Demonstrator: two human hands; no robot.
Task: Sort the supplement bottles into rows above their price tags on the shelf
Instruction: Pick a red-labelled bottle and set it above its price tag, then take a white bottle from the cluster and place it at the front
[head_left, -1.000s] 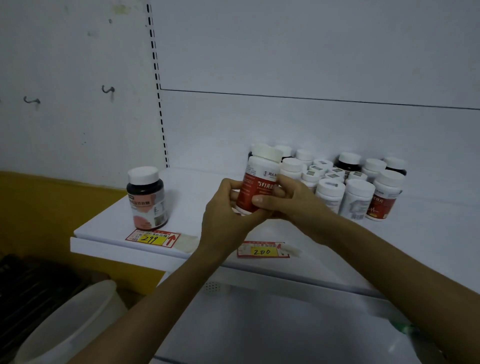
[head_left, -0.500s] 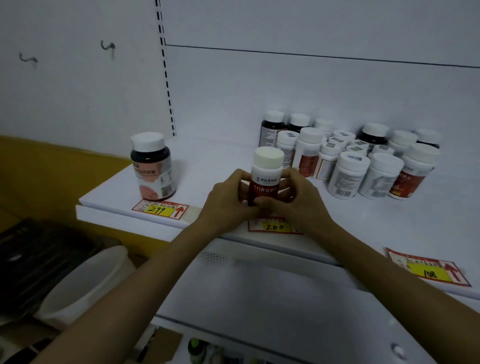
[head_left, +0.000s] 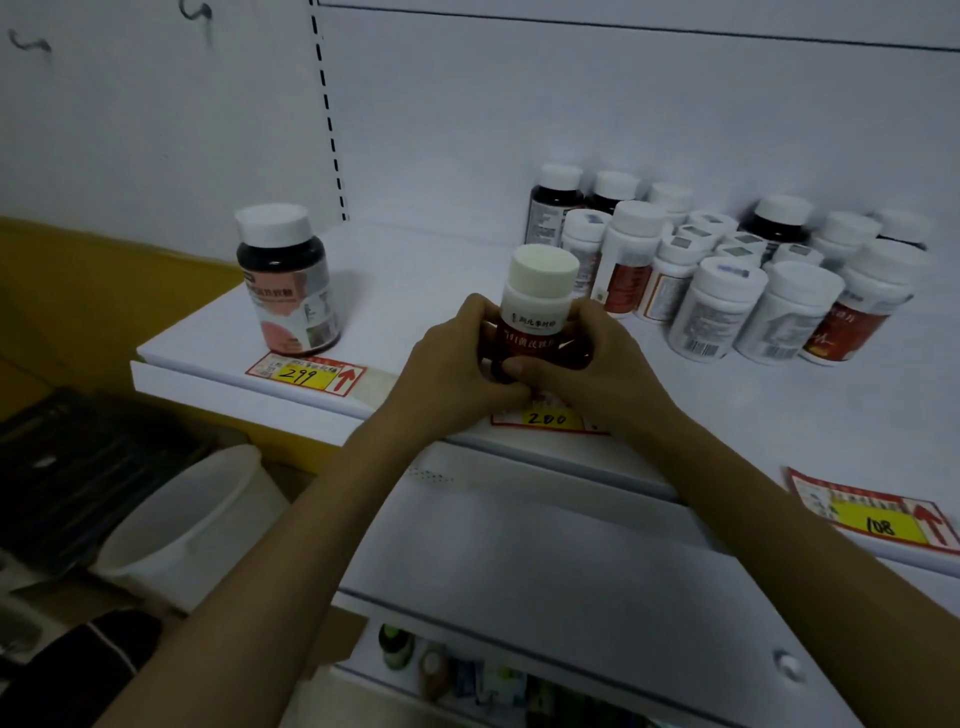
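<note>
Hands at frame centre, left hand (head_left: 457, 364) and right hand (head_left: 587, 364), both curl round a red-labelled bottle (head_left: 537, 312) upright just above the 200 price tag (head_left: 545, 418); unsorted bottles (head_left: 727, 270) cluster at upper right.

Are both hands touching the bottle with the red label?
Touching. The head view shows the left hand and right hand curled round the bottle.

Tag 299 (head_left: 306, 373); tag 200 (head_left: 546, 419); tag 108 (head_left: 878, 521)

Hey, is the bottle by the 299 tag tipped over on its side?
No, the dark bottle stands upright on its base, just behind the 299 price tag.
</note>
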